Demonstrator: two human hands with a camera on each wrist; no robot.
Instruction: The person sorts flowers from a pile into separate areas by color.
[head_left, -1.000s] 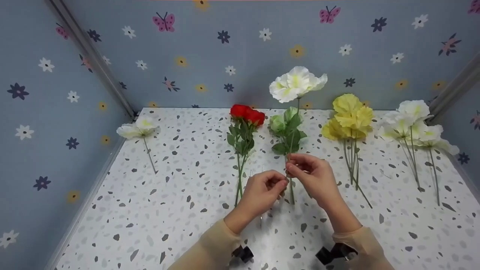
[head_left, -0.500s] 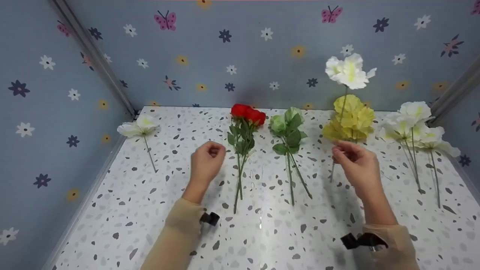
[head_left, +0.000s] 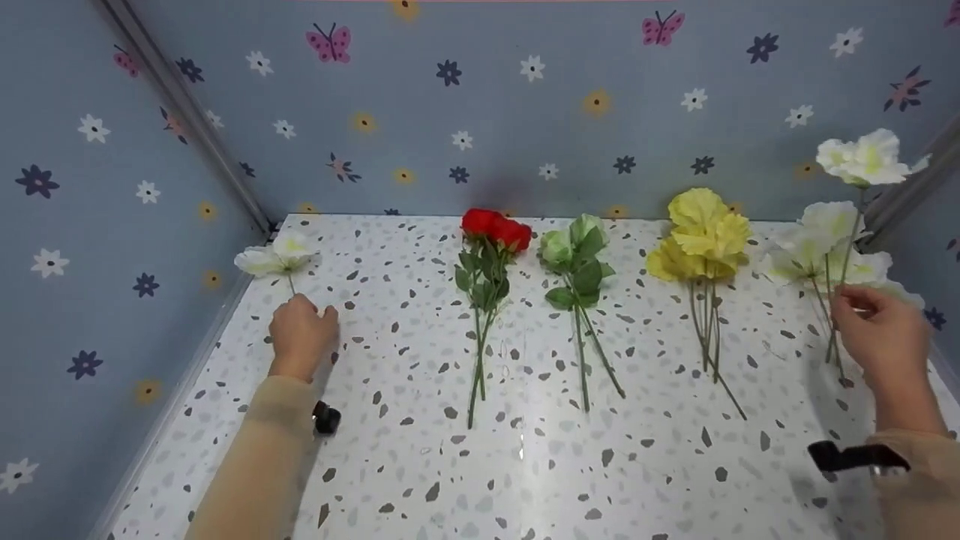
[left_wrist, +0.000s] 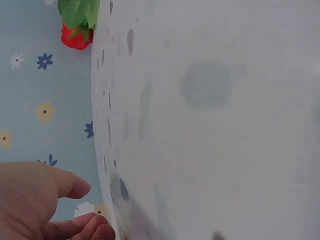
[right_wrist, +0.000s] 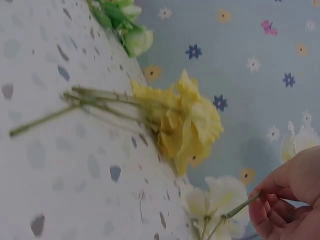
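My right hand (head_left: 885, 326) pinches the thin green stem of a white artificial flower (head_left: 866, 159) at the right of the head view. Its bloom stands up high, above a bunch of white flowers (head_left: 814, 240) lying at the back right. In the right wrist view the thumb and fingers meet at the stem (right_wrist: 242, 206). Far to the left, my left hand (head_left: 300, 334) is low over the stem of a lone white flower (head_left: 277, 255), covering most of that stem. The left wrist view shows a gap between thumb (left_wrist: 75, 188) and fingers.
Red roses (head_left: 495, 229), pale green roses (head_left: 571, 244) and yellow flowers (head_left: 701, 236) lie in separate bunches along the back of the speckled white table (head_left: 420, 480). Patterned blue panels (head_left: 495, 112) close off the back and both sides.
The hands were together at the middle and have moved apart. My right hand has carried the white flower right, over the white bunch; my left hand has gone left to the lone white flower.
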